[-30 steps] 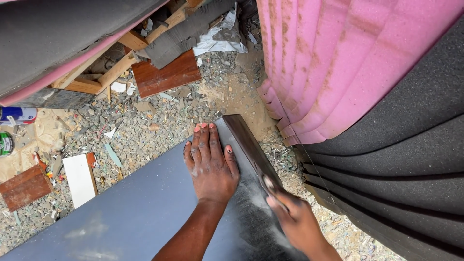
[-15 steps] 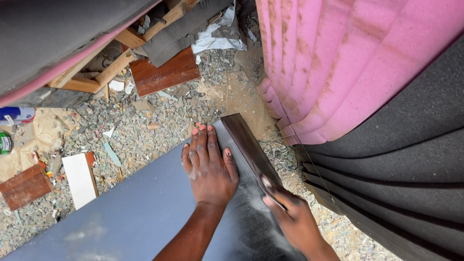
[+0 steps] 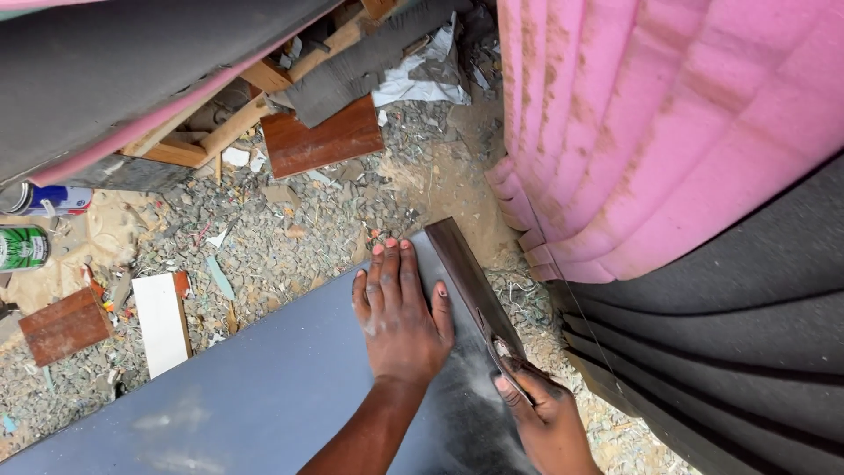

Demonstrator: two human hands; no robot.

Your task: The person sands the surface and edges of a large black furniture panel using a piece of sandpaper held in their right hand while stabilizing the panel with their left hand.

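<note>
Left hand lay flat, fingers spread, pinning grey board over gravel ground. Right hand pinched a small tool at the dark edge strip, apparently trimming; steady pressure needed.

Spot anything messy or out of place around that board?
Yes. The ground beyond the grey board is strewn with chips, wood offcuts and two cans lying on their sides. White dust smears the board near the left hand and right hand.
</note>
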